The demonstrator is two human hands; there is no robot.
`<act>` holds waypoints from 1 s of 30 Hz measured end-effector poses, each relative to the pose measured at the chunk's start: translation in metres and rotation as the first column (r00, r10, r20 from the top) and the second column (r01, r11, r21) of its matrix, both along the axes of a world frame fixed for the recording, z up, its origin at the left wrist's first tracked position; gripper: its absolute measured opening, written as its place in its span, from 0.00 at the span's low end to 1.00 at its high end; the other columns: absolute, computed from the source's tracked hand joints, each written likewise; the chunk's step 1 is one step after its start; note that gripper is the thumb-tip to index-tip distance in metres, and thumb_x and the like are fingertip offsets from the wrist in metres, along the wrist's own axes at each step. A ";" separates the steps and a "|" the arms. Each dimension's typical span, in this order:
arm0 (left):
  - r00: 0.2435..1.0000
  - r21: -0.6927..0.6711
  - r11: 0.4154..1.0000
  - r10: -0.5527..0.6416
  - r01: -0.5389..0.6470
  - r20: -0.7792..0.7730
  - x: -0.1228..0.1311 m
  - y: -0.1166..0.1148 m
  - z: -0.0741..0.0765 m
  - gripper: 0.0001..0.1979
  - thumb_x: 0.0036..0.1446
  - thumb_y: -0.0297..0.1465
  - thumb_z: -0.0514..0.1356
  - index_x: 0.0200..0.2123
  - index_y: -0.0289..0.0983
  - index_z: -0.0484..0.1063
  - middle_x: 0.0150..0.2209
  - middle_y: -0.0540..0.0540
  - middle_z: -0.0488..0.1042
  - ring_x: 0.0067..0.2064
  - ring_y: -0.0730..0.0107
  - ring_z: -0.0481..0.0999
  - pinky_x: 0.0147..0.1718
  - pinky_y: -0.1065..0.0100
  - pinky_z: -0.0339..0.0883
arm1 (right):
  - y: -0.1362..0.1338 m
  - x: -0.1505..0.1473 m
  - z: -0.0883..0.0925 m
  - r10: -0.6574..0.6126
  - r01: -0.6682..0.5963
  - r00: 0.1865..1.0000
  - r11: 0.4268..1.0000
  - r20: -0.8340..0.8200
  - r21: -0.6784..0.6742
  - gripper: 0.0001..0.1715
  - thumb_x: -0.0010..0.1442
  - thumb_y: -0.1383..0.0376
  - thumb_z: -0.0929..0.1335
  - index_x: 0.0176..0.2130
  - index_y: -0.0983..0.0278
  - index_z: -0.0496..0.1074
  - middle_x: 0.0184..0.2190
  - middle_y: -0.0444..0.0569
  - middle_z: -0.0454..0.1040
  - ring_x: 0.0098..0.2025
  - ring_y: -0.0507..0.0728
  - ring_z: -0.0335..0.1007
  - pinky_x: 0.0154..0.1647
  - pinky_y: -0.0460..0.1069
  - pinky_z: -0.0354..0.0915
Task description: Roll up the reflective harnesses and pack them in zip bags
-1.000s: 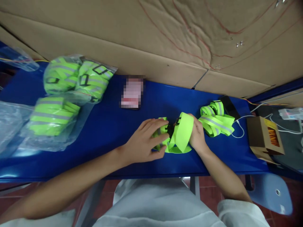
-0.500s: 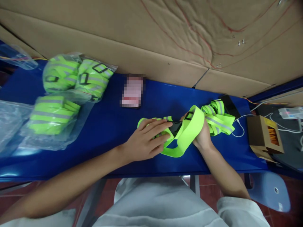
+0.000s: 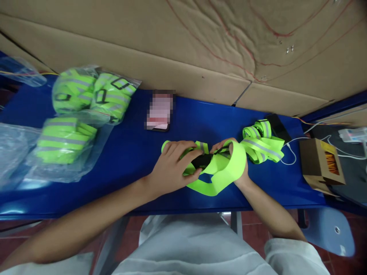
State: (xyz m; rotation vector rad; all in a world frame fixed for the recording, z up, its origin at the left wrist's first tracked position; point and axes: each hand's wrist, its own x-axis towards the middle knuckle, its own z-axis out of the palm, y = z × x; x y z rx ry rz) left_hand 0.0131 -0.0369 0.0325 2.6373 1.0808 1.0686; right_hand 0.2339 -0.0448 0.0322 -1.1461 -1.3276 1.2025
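Both hands are closed on a neon-yellow reflective strap (image 3: 213, 187), coiled in loops above the blue table (image 3: 126, 175). My left hand (image 3: 172, 164) curls its fingers over the left part of the strap, around a black piece (image 3: 200, 162) that I cannot make out fully. From behind the right loop, my right hand (image 3: 243, 172) holds the strap; most of its fingers are hidden by the band. Just right of it lies a second bundle of yellow reflective straps (image 3: 262, 143) with grey stripes.
Clear plastic bags (image 3: 67, 141) of yellow straps lie at the left. A phone (image 3: 159, 110) with a blurred screen lies at the back edge. On the right are a black flat object (image 3: 276, 128), a white cable (image 3: 292, 154) and an open cardboard box (image 3: 318, 164). Cardboard (image 3: 143, 46) lines the back.
The left fingers have curled in more around the black piece. The strap's front loop has shifted slightly left and down, and both hands still hold it.
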 end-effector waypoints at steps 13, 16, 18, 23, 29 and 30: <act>0.956 0.302 0.953 0.074 0.015 -0.283 -0.006 -0.005 0.010 0.18 0.67 0.33 0.61 0.53 0.26 0.75 0.47 0.39 0.84 0.48 0.56 0.82 0.47 0.56 0.72 | -0.013 -0.004 0.001 0.011 -0.007 0.998 0.997 0.056 -0.078 0.16 0.71 0.51 0.64 0.43 0.58 0.73 0.39 0.48 0.79 0.41 0.60 0.77 0.42 0.55 0.73; 0.961 0.299 0.954 0.054 0.031 -0.271 -0.007 -0.005 0.009 0.15 0.67 0.34 0.61 0.47 0.27 0.78 0.43 0.41 0.84 0.45 0.58 0.83 0.44 0.58 0.73 | -0.014 -0.006 0.001 -0.043 0.046 0.997 0.998 0.058 -0.051 0.16 0.70 0.51 0.63 0.40 0.59 0.71 0.37 0.50 0.79 0.39 0.61 0.77 0.38 0.54 0.73; 0.968 0.277 0.960 0.032 0.039 -0.249 -0.008 -0.004 0.008 0.13 0.66 0.35 0.61 0.43 0.29 0.78 0.40 0.43 0.84 0.43 0.59 0.83 0.41 0.58 0.73 | -0.014 -0.006 0.002 -0.075 0.077 0.993 0.997 0.092 -0.022 0.19 0.70 0.50 0.62 0.37 0.59 0.71 0.34 0.51 0.78 0.38 0.62 0.78 0.35 0.55 0.73; 0.980 0.271 0.962 0.018 0.037 -0.198 -0.010 0.001 0.009 0.11 0.64 0.35 0.62 0.38 0.31 0.78 0.36 0.45 0.82 0.40 0.60 0.82 0.38 0.59 0.73 | -0.002 0.006 0.003 -0.089 0.074 0.970 0.995 0.228 0.071 0.19 0.72 0.52 0.60 0.37 0.60 0.71 0.31 0.49 0.77 0.32 0.59 0.75 0.32 0.53 0.72; 0.979 0.284 0.957 0.112 -0.060 -0.172 -0.012 0.008 0.010 0.09 0.61 0.33 0.63 0.35 0.31 0.77 0.33 0.44 0.81 0.36 0.60 0.81 0.35 0.59 0.71 | 0.014 0.037 0.026 -0.615 0.343 0.753 0.670 0.234 0.658 0.13 0.63 0.65 0.69 0.49 0.57 0.72 0.43 0.50 0.73 0.44 0.61 0.74 0.44 0.57 0.72; 0.978 0.282 0.958 0.111 -0.057 -0.178 -0.011 0.008 0.010 0.09 0.62 0.33 0.63 0.36 0.31 0.77 0.33 0.44 0.81 0.37 0.60 0.81 0.35 0.59 0.71 | 0.009 0.037 0.031 -0.684 0.325 0.706 0.544 0.184 0.774 0.12 0.63 0.68 0.69 0.47 0.56 0.73 0.44 0.50 0.72 0.45 0.61 0.74 0.46 0.58 0.72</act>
